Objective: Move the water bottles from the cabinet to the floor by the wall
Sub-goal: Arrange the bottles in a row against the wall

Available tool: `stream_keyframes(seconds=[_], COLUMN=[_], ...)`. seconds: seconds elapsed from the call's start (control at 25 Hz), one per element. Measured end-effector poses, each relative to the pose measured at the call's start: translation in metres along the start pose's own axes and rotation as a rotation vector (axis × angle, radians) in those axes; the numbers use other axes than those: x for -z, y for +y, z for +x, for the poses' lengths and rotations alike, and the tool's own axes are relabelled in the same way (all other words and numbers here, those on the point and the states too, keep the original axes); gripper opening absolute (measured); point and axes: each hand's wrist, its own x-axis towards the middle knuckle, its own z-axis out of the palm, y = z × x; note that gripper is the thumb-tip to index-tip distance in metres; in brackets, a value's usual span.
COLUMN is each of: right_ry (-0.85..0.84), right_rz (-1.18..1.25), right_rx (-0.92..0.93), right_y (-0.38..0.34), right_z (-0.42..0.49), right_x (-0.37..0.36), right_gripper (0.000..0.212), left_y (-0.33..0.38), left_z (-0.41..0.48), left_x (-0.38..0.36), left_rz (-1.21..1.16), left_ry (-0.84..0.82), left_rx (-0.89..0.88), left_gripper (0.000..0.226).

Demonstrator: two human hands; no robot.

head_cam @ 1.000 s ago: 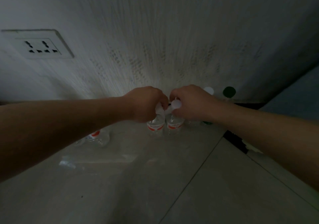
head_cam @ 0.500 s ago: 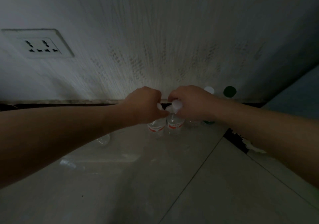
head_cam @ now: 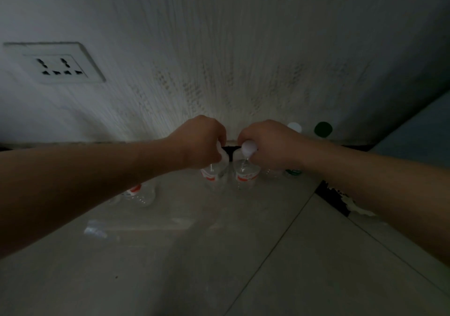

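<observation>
Two clear water bottles with red labels and white caps stand side by side on the floor at the foot of the wall. My left hand is closed around the neck of the left bottle. The right bottle is gripped at its cap by my right hand. Behind my right hand stand a white-capped bottle and a green-capped bottle. Another red-labelled bottle shows below my left forearm, partly hidden.
A wall socket sits at the upper left of the white wall. The tiled floor stretches toward me. A dark skirting strip runs along the right, below a blue-grey surface.
Both hands have drawn slightly apart, opening a dark gap between the two bottle tops. The bottle under my left forearm shows again.
</observation>
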Motion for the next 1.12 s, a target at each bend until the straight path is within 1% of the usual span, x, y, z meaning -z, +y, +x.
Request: stream_keyframes(seconds=[0.4,0.56,0.76,1.0,1.12], right_ry=[0.034,0.036,0.047,0.054,0.048], right_rz=[0.001,0.017,-0.013,0.009,0.010], right_rx=[-0.005,-0.022,-0.006,-0.009,-0.011], right_y=[-0.001,-0.002,-0.003,-0.004,-0.004], right_z=[0.000,0.000,0.002,0.000,0.000], right_x=[0.002,0.002,0.001,0.000,0.001], right_gripper=[0.030,0.028,0.028,0.028,0.029], left_y=[0.000,0.000,-0.001,-0.003,-0.002], left_z=[0.005,0.004,0.004,0.004,0.003], left_x=[0.003,0.000,-0.005,-0.013,-0.016], left_rz=[0.052,0.054,0.040,0.047,0.054], left_ry=[-0.048,-0.072,-0.064,-0.084,-0.062], left_rx=[-0.073,-0.065,-0.084,-0.062,-0.013], left_gripper=[0.031,0.033,0.037,0.039,0.041])
